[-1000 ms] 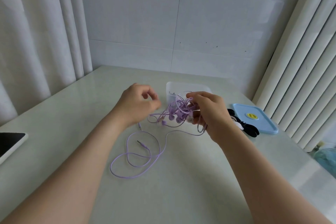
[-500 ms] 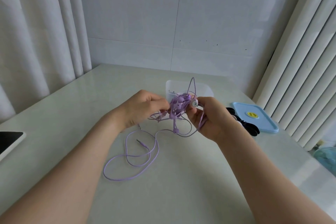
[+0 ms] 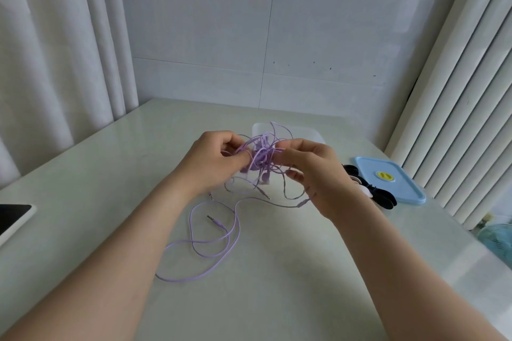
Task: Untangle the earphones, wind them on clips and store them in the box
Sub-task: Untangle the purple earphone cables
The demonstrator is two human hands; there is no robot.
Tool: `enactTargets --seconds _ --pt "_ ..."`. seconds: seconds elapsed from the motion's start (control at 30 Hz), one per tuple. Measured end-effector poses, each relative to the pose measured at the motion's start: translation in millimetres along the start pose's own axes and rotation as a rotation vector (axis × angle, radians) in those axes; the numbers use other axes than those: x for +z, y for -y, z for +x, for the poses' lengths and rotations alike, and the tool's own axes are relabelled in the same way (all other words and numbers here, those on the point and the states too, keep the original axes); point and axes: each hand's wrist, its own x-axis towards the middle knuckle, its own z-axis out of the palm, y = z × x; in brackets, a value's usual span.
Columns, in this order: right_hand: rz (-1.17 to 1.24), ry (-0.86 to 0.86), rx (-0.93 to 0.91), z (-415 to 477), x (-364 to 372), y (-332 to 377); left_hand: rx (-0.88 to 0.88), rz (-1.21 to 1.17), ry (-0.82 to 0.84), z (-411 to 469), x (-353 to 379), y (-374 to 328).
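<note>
Working over a pale worktop (image 3: 83, 174) set against a tiled wall. Pinching the tangled purple earphones (image 3: 260, 158) with the left hand (image 3: 210, 159), fingers curled round the strands; gripping the same knot from the other side with the right hand (image 3: 313, 171). Holding the knot raised between both hands, above the worktop's middle, in front of the clear box (image 3: 313, 134). Trailing loose cable loops (image 3: 210, 243) down onto the worktop toward the near edge. Showing, by the right edge, a blue lid (image 3: 388, 177) with black clips (image 3: 385, 199) just beside it; at the left edge, a phone (image 3: 13, 216).
</note>
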Motion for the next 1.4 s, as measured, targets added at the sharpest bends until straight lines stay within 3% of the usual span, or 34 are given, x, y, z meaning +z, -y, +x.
enactTargets --seconds 0.2,0.37,0.47,0.6,0.73,0.87,1.1,1.27,1.4 --pt "-0.009 -0.022 -0.243 -5 5 1 -0.053 -0.034 0.02 1 0 4" --pt "-0.076 0.028 -0.311 -6 7 -1 -0.029 -0.094 0.101 -2 3 -2" --pt "-0.224 -0.003 -0.392 -4 5 -2 -0.042 -0.165 0.048 0 3 -1" --pt "-0.417 -0.023 -0.461 -3 5 -3 -0.074 -0.219 0.108 0 3 -4" --pt "-0.154 -0.021 -0.391 -2 6 -1 -0.107 -0.264 0.094 0 4 -6" --pt "-0.157 -0.129 -0.318 2 4 -4 -0.099 -0.267 0.116 0 8 -4" --pt "0.084 -0.086 -0.151 2 4 -5 -0.053 -0.239 0.114 -2 8 -3" --pt "0.096 0.025 0.036 0 2 -4 -0.031 -0.219 0.097 -7 11 -9" --pt "0.109 0.022 0.057 0 2 -1 -0.045 -0.248 0.104 -5 10 -7"
